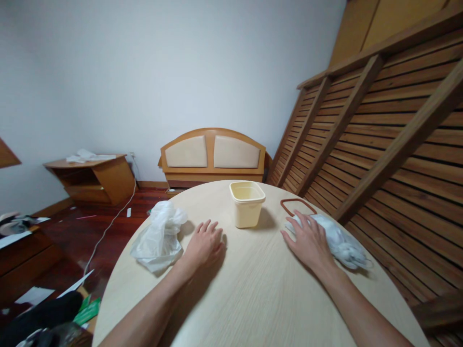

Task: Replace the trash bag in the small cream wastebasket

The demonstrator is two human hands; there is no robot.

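Note:
A small cream square plastic bin stands upright near the middle of the round table, its top uncovered. My left hand is left of the bin, palm down with fingers stretched out and nothing in it. Beside it, farther left, sits a crumpled white plastic bag. My right hand lies right of the bin, fingers spread, partly over a bundle of whitish plastic bags; whether the fingers touch it I cannot tell. Just beyond those fingertips lies a brown rounded-square ring, partly hidden.
A wooden headboard stands against the far wall. Large slatted wooden panels lean close along the right side. At left are a low wooden cabinet with papers, a white cable on the floor, and clutter beside the table's edge.

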